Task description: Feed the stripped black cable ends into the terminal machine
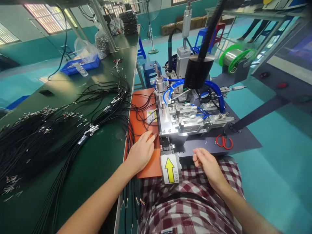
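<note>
My left hand rests on the orange plate, its fingers bent together at the machine's edge. What the fingertips pinch is hidden; thin black cables run across the plate just beyond them. To the right, my right hand hovers in front of the machine's dark base, fingers curled against the thumb. Anything inside that curl is too small to make out. Between the hands is a white label with a yellow arrow. The metal machine, with blue air hoses, stands just ahead.
Bundles of black cables cover much of the green table on the left. A blue tray stands farther back. Red-handled scissors lie on the base at right. A green wire spool and a dark cylinder rise behind.
</note>
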The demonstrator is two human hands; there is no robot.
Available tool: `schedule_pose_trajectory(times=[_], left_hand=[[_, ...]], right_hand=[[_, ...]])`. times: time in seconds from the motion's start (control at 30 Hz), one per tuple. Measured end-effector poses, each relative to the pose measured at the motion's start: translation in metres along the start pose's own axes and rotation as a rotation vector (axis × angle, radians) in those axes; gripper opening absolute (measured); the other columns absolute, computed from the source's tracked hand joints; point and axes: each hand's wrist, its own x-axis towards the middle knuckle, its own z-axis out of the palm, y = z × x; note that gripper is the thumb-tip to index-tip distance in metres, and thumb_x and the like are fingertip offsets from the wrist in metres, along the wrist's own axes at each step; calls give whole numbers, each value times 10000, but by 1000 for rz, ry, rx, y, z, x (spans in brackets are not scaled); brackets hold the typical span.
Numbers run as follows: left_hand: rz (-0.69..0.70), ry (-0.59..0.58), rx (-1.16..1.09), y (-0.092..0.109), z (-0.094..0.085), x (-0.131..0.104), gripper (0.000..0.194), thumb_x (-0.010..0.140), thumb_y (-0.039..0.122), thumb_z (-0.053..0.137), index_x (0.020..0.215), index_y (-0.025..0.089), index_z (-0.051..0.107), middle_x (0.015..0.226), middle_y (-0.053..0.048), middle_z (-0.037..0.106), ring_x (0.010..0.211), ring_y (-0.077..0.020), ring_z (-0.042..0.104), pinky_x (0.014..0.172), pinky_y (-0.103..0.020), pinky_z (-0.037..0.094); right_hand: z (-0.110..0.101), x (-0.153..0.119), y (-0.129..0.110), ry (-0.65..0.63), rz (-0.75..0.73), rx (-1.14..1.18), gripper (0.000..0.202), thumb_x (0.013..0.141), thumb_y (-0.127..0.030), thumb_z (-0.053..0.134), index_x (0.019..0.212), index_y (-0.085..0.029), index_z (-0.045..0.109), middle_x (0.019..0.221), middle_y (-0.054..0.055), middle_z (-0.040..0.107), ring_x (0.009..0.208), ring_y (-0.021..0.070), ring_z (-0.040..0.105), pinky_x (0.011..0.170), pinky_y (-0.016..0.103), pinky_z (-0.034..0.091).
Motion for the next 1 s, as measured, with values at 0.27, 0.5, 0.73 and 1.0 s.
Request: schedule_pose_trajectory(times=[0.27,0.5,0.73,1.0], left_hand=[[292,-348,22,-26,-67,-40,157,817,86,530,903,207,580,1082,-49,584,1055,-198,552,997,-370,410],[428,-436,-14,-33,-76,-32,197,867,118,509,724,213,607,803,-23,561,806,-171,548,793,-282,452],[231,-304,-332,-36,-92,-26,198,949,206,402,938,203,600,914,-37,636,875,-156,587,814,-270,457],[157,-122,-83,-27,-69,-35,183,954,232,349,958,198,529,834,-27,619,737,-164,565,679,-280,439]], right_hand=[[-20,-23,-22,-7,-9,-107,348,829,-558,581,845,-210,578,671,6,545,538,151,480,519,285,395],[9,-39,-52,-242,2,-123,314,867,-535,540,815,-227,568,648,-11,517,547,143,474,537,267,414],[28,-43,-58,-477,17,-119,350,920,-547,436,945,-233,588,724,7,568,601,159,504,575,278,429],[24,-42,-65,-508,63,139,613,850,-711,388,1156,-211,565,847,68,607,687,201,579,689,351,467]])
